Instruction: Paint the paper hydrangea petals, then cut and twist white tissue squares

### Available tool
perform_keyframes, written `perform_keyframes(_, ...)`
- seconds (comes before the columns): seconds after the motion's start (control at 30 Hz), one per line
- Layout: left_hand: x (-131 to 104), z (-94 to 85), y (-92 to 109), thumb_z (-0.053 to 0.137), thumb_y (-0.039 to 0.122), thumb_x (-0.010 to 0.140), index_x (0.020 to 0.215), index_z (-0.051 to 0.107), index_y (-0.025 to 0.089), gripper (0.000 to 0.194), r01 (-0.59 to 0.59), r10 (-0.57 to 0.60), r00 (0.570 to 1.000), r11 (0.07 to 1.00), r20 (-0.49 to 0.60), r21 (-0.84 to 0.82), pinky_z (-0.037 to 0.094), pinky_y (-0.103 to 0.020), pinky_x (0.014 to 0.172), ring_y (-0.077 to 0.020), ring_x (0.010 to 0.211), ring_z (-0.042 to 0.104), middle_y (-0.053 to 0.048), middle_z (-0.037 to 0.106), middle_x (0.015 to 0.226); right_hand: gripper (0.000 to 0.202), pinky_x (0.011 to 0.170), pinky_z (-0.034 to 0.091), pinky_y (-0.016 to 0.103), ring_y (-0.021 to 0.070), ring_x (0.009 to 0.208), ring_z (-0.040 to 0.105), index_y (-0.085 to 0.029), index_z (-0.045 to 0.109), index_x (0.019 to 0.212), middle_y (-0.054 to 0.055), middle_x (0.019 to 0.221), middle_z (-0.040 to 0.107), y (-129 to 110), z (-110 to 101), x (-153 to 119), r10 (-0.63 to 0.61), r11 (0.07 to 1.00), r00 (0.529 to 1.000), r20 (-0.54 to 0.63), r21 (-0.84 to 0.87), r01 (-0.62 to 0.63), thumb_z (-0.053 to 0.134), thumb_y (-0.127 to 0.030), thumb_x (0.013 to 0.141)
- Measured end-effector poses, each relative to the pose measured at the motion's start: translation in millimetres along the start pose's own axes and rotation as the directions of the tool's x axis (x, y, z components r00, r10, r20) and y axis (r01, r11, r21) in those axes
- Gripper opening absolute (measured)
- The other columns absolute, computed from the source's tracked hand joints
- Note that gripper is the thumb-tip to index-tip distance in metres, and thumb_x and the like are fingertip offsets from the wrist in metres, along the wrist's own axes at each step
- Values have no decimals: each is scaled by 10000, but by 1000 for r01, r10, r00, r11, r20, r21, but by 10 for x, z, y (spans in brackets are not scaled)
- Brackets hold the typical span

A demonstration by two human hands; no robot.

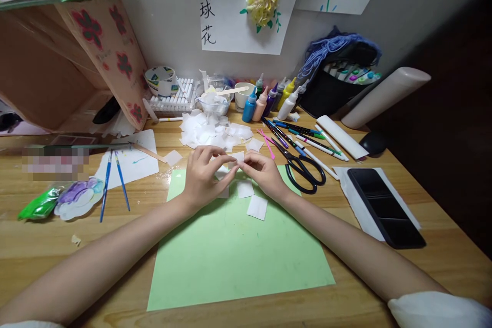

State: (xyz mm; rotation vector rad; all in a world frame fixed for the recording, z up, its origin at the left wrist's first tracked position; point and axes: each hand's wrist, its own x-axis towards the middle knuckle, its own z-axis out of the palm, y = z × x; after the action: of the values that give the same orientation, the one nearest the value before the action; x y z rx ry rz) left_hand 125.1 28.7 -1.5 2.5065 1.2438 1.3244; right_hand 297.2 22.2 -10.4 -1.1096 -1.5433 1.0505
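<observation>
Both my hands meet above the far edge of a light green sheet of paper (238, 256). Between the fingertips of my left hand (207, 174) and my right hand (263, 171) is a small white paper square (237, 157), pinched from both sides. Several more white paper squares lie on the green sheet below, one of them a loose paper piece (257, 207) nearest me. Just beyond my fingers spreads a heap of white paper pieces (209, 130). Black-handled scissors (303, 166) rest to the right of my right hand.
Right of the scissors lies a phone (386, 207) on white paper. Markers (315, 143) and paint bottles (265, 102) stand or lie behind. On the left are paintbrushes (107, 184), a stained palette (79, 199) and a pink box (111, 56). A glass bowl (214, 105) holds paper scraps.
</observation>
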Motion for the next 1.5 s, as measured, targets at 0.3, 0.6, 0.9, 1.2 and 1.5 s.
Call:
perform_keyframes(0.3, -20, 46, -57, 614, 277, 777, 806, 689, 231, 92, 81, -81, 997, 995, 1, -56, 411, -310, 665, -171, 738, 560, -25, 651, 758, 365, 631, 356, 279, 141, 653, 458, -182, 536, 574, 0, 632, 464, 4, -29, -7, -16, 1000, 997, 81, 17, 15, 479, -391, 868)
perform_keyframes(0.6, -3, 51, -62, 612, 274, 776, 745, 681, 214, 97, 109, -109, 994, 991, 8, -73, 413, -298, 641, -158, 702, 542, -20, 627, 717, 212, 584, 364, 264, 127, 660, 481, -180, 666, 732, 15, 746, 529, 32, -24, 10, 29, 988, 993, 113, 151, -46, 569, -350, 812)
perform_keyframes(0.9, 3, 49, -39, 624, 263, 761, 691, 655, 186, 109, 77, -76, 997, 995, 21, -68, 411, -287, 613, -153, 679, 531, -21, 607, 685, 154, 606, 378, 255, 130, 702, 499, -172, 659, 746, 14, 744, 542, 41, -13, 15, 27, 992, 996, 88, 123, -38, 577, -293, 796)
perform_keyframes(1.2, -3, 46, -29, 593, 200, 784, 854, 645, 188, 88, 24, 5, 992, 972, 123, -234, 458, -305, 708, -173, 807, 588, -44, 655, 828, 99, 598, 371, 247, 117, 660, 485, -154, 592, 681, 0, 696, 523, 35, 3, -1, 3, 1000, 999, 40, 30, -4, 568, -201, 765)
perform_keyframes(1.5, 31, 44, -46, 601, 212, 801, 786, 648, 174, 62, 140, -60, 979, 895, 196, -424, 455, -272, 657, -135, 705, 594, -32, 676, 761, 129, 604, 389, 245, 120, 670, 502, -165, 586, 672, 3, 703, 528, 32, -2, -18, -42, 997, 999, 32, -62, 44, 562, -217, 787)
